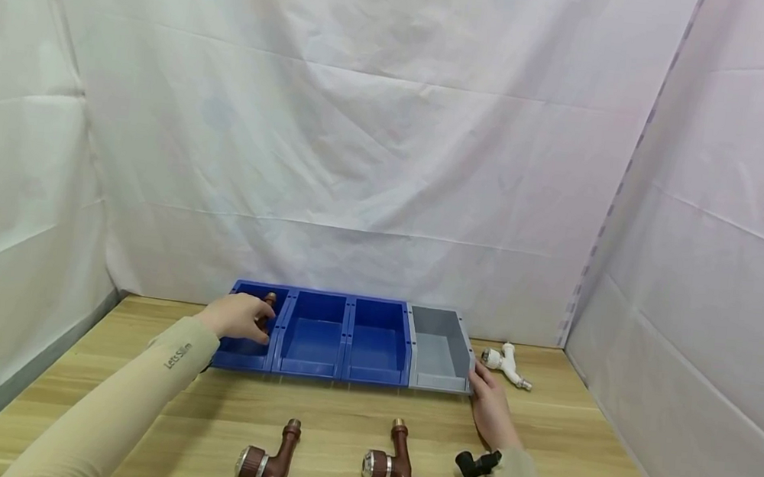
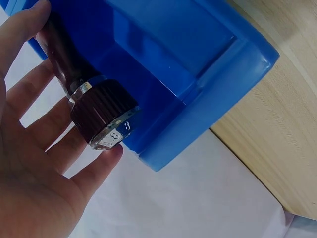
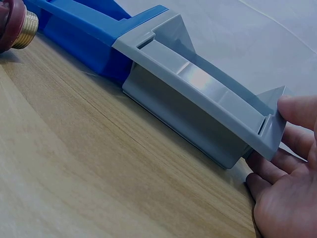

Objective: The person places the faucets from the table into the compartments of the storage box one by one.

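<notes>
Gripping a brown tap (image 2: 101, 111), the left hand (image 1: 236, 318) has its thumb on the stem and its other fingers spread behind and under it. The tap's ribbed knob, with a shiny end, lies against those fingers; its brass end shows just past them. Hand and tap are at the leftmost blue bin (image 1: 242, 364), with the tap within the bin's outline – whether it touches the floor of the bin I cannot tell.

Nearer the person than the left fingers, and a little to their right, a second brown tap (image 1: 279, 465) lies on the table (image 1: 332, 403). Just right of the left fingertips comes the middle blue bin (image 1: 312, 339), then the right blue bin (image 1: 377, 345), side by side. Between the two hands, but nearer the person, lies a third brown tap (image 1: 401, 467), its metal spout end turned toward the right wrist.

Last in the row is the grey bin (image 1: 439, 383). The right hand (image 1: 490, 402) holds its near right corner – thumb against the edge, fingers below the rim. A black piece (image 1: 476, 464) sits at the right cuff, behind these fingers. Just right of the right fingertips, and farther back, lies a white tap (image 1: 510, 364).
</notes>
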`<state>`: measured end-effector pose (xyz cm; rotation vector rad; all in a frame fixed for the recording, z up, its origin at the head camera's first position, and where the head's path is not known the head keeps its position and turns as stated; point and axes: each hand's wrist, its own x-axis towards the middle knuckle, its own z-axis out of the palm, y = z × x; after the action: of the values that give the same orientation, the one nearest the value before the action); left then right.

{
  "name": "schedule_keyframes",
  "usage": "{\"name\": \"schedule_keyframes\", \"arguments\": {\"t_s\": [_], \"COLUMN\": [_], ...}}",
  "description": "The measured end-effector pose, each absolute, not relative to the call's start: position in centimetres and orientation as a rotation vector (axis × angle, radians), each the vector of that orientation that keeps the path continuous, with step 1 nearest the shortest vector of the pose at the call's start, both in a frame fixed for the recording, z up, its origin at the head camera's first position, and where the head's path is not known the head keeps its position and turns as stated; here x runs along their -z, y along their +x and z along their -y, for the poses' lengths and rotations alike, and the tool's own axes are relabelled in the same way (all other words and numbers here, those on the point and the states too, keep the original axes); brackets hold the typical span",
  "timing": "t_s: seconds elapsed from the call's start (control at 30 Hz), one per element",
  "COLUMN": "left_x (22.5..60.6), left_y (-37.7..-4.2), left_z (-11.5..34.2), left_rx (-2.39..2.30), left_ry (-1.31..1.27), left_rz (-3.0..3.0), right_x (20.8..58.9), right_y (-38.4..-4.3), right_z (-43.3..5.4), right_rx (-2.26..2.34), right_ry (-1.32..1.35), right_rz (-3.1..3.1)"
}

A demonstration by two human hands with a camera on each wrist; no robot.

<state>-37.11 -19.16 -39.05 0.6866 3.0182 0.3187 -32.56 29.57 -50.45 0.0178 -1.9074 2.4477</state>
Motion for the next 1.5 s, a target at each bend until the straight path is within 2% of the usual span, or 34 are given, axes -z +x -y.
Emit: {"name": "schedule_keyframes", "arguments": {"t_s": [1.5], "left_x": [39.81], "left_y": [-36.57], "left_z": [19.15], "left_rx": [-0.332], "left_ry": [0.642], "left_rz": [-2.996], "right_x": [50.76], "right_y": [-31.66], "right_z": [-29.5], "right_rx": [-2.42], "right_ry": [0.067], "right_rz": [1.934]}}
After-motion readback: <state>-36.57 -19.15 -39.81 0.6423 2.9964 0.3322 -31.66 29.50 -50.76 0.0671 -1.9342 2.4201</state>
